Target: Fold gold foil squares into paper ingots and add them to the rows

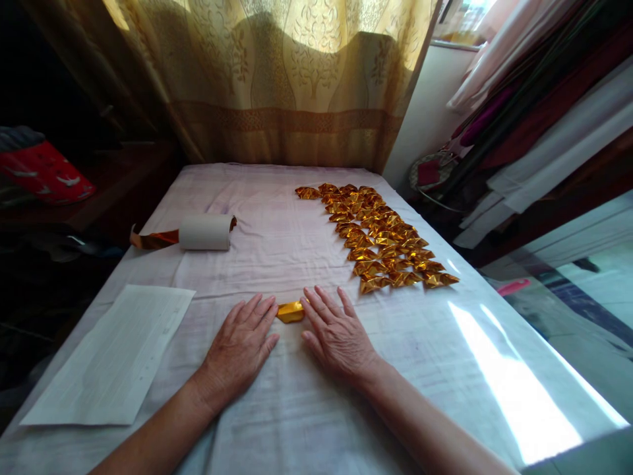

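A small folded piece of gold foil paper [291, 312] lies flat on the pale cloth between my hands. My left hand [243, 338] rests palm down with fingers stretched out, its fingertips at the foil's left end. On the other end lie the fingers of my right hand [336, 333], also flat and slightly spread; they cover part of that end. Beyond my right hand, several folded gold foil pieces [378, 237] with pointed ends stand in close rows.
On the left, a white roll [204, 233] has gold foil sticking out of it. Nearer lies a white sheet of paper [111, 356]. A patterned curtain [297, 79] hangs behind the cloth-covered table [395, 402]. Clothes [554, 132] hang at right; a red container [47, 168] stands left.
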### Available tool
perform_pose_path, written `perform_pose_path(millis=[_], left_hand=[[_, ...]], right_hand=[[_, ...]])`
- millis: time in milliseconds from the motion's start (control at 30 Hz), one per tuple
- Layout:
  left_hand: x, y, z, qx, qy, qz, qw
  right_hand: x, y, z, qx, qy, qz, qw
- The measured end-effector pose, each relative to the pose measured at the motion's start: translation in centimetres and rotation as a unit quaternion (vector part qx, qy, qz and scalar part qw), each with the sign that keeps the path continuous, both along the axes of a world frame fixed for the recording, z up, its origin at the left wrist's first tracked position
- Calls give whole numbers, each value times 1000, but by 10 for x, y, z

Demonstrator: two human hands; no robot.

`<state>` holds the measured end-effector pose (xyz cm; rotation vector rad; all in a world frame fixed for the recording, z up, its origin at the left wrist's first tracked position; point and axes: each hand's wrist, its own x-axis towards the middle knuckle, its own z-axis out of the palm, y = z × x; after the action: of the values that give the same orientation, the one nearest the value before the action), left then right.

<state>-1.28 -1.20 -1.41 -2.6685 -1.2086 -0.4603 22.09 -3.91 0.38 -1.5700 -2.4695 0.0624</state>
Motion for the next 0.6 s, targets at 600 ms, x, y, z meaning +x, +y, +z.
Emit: perform_pose_path(millis=[600], left_hand=[[3, 5, 6, -21, -55, 23, 998]], right_hand=[[9, -4, 0, -60, 19, 60, 996]])
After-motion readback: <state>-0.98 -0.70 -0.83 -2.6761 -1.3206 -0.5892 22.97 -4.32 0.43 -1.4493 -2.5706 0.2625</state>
